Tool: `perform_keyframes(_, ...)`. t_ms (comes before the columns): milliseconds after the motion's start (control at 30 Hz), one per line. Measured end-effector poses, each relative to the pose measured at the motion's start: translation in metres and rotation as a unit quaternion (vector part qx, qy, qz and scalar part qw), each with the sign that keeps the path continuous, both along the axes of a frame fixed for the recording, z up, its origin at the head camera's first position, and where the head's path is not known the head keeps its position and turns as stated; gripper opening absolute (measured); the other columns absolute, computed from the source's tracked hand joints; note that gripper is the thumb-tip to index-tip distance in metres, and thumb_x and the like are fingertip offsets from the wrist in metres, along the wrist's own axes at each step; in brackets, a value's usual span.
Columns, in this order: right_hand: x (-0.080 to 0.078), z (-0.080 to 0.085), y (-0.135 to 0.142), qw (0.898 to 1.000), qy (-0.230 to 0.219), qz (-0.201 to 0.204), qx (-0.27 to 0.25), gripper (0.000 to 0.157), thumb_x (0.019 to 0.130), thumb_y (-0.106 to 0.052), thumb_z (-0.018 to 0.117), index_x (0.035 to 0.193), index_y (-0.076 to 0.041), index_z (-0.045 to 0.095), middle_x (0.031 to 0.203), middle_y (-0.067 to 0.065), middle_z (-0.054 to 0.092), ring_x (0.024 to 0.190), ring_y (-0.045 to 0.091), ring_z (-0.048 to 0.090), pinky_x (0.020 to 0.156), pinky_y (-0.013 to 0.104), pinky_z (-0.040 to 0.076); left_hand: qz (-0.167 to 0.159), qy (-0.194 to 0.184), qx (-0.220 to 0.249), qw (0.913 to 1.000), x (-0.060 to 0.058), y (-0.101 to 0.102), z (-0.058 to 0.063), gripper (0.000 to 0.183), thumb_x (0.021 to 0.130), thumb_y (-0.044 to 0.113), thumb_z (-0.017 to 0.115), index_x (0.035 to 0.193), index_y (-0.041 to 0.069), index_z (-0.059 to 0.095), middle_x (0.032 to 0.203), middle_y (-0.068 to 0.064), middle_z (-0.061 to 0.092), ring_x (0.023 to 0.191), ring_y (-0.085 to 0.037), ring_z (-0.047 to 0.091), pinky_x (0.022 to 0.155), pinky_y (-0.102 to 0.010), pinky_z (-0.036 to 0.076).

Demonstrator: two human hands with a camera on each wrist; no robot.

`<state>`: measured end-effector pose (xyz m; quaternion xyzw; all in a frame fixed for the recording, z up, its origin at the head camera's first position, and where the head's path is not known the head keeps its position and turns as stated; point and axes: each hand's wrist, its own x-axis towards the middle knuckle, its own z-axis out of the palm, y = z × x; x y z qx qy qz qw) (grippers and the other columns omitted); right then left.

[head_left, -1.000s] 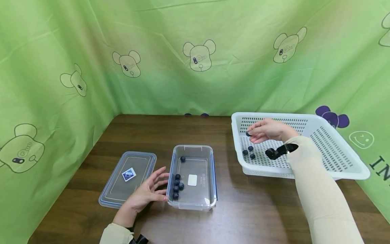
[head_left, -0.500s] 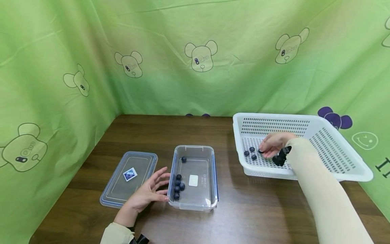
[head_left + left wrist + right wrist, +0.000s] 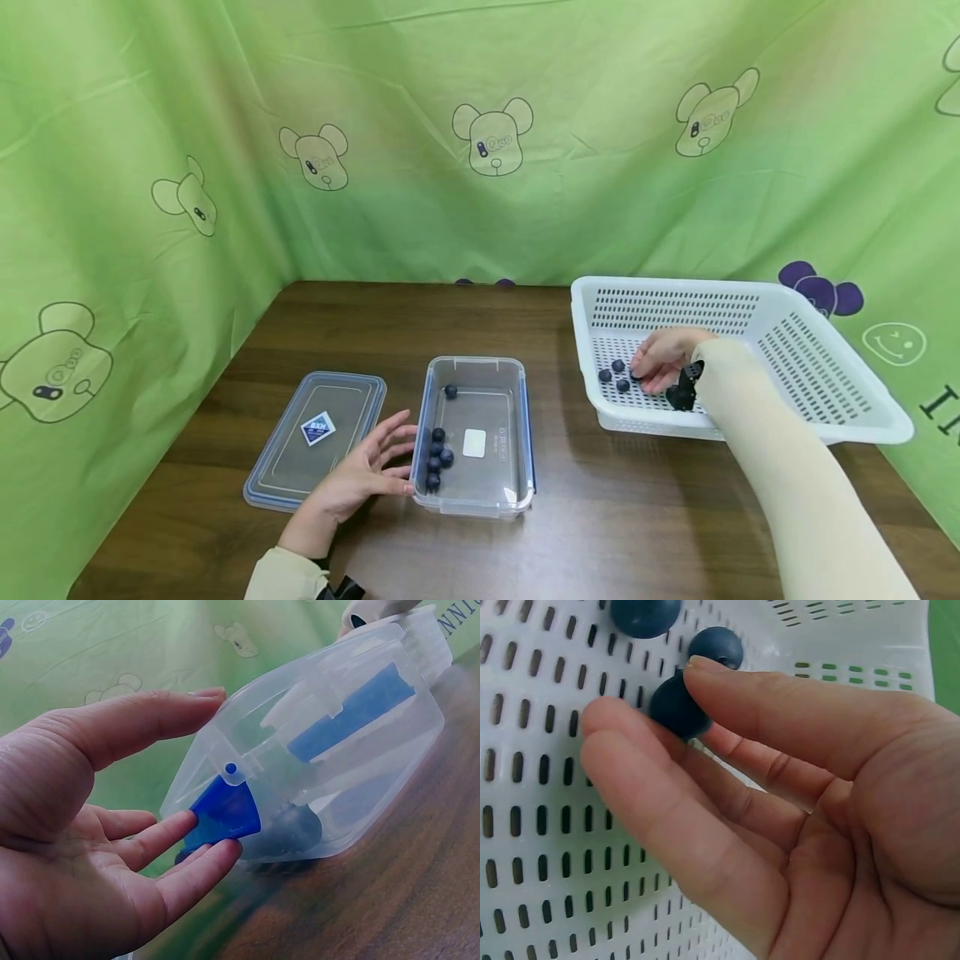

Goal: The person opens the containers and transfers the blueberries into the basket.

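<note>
In the head view my left hand (image 3: 362,475) rests against the left side of a clear plastic food container (image 3: 491,492). Its fingers are spread, with thumb and fingertips at the wall and blue clip (image 3: 229,812) in the left wrist view. Several blueberries (image 3: 435,464) lie inside along the container's left side, and a single blueberry (image 3: 451,391) sits near the back. Down in the white perforated basket (image 3: 750,429), my right hand (image 3: 663,360) pinches a blueberry (image 3: 676,709) between thumb and fingers. Three loose blueberries (image 3: 617,366) lie just left of that hand on the basket floor.
A clear lid (image 3: 315,467) with a blue rim and a diamond sticker lies flat left of the container. Brown wood tabletop (image 3: 585,533) runs between container and basket. A green printed curtain (image 3: 405,208) hangs behind and at the sides.
My right hand has come down from the basket's back left with the blueberry to the basket floor, then shifted slightly left. The left hand and the container have stayed in place.
</note>
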<state>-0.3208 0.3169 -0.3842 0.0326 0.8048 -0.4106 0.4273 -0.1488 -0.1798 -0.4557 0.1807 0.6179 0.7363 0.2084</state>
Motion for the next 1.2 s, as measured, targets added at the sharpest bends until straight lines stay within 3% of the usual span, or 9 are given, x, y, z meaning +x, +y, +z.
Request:
perform_keyframes(200,0.001,0.007,0.005,1.0,0.018,-0.007,-0.007,0.012,0.096,0.001,0.058,0.105,0.007,0.056,0.078,0.012,0.067,0.07,0.016,0.07,0.071,0.028,0.059,-0.004,-0.002,0.004,1.0,0.001,0.0,0.0,0.108,0.076,-0.003,0.08,0.154,-0.009,0.005,0.148,-0.032,0.024,0.13,-0.029,0.04,0.101,-0.034,0.047)
perform_keyframes(467,0.007,0.032,0.008,0.995,0.064,-0.039,-0.068,0.027,0.097,-0.001,0.056,0.119,0.015,0.051,0.083,0.013,0.068,0.075,0.017,0.069,0.075,0.03,0.059,-0.005,-0.007,0.005,1.0,0.0,0.001,0.001,0.107,0.077,-0.002,0.08,0.154,-0.008,0.006,0.148,-0.032,0.024,0.13,-0.03,0.04,0.101,-0.034,0.047)
perform_keyframes(633,0.011,0.055,-0.002,0.984,0.115,-0.065,-0.12,0.016,0.099,-0.003,0.056,0.112,0.006,0.059,0.085,0.014,0.069,0.076,0.019,0.07,0.079,0.035,0.059,-0.004,-0.007,0.002,1.0,0.0,0.0,0.0,0.107,0.077,-0.002,0.08,0.154,-0.008,0.006,0.149,-0.032,0.024,0.131,-0.031,0.04,0.101,-0.033,0.047)
perform_keyframes(867,0.019,0.078,-0.032,0.974,0.152,-0.042,-0.161,0.011,0.099,-0.004,0.058,0.109,-0.001,0.06,0.089,0.015,0.07,0.078,0.021,0.071,0.079,0.038,0.059,-0.002,0.0,0.0,1.0,-0.002,0.0,-0.003,0.106,0.077,-0.005,0.078,0.154,-0.008,0.006,0.149,-0.033,0.023,0.132,-0.032,0.039,0.102,-0.034,0.047)
perform_keyframes(1000,0.024,0.084,-0.053,0.97,0.168,-0.03,-0.173,0.021,0.098,-0.004,0.059,0.116,0.006,0.056,0.089,0.016,0.07,0.079,0.024,0.071,0.078,0.038,0.059,-0.002,0.002,0.002,1.0,-0.002,0.001,-0.004,0.106,0.076,-0.006,0.078,0.154,-0.008,0.006,0.149,-0.033,0.023,0.132,-0.032,0.039,0.102,-0.034,0.046)
perform_keyframes(1200,0.029,0.083,-0.096,0.963,0.193,0.025,-0.185,0.032,0.095,-0.005,0.062,0.121,0.012,0.052,0.09,0.019,0.069,0.079,0.024,0.07,0.078,0.04,0.059,-0.001,-0.001,0.0,1.0,-0.001,0.001,-0.002,0.107,0.076,-0.006,0.078,0.154,-0.008,0.006,0.149,-0.033,0.023,0.132,-0.033,0.038,0.102,-0.034,0.046)
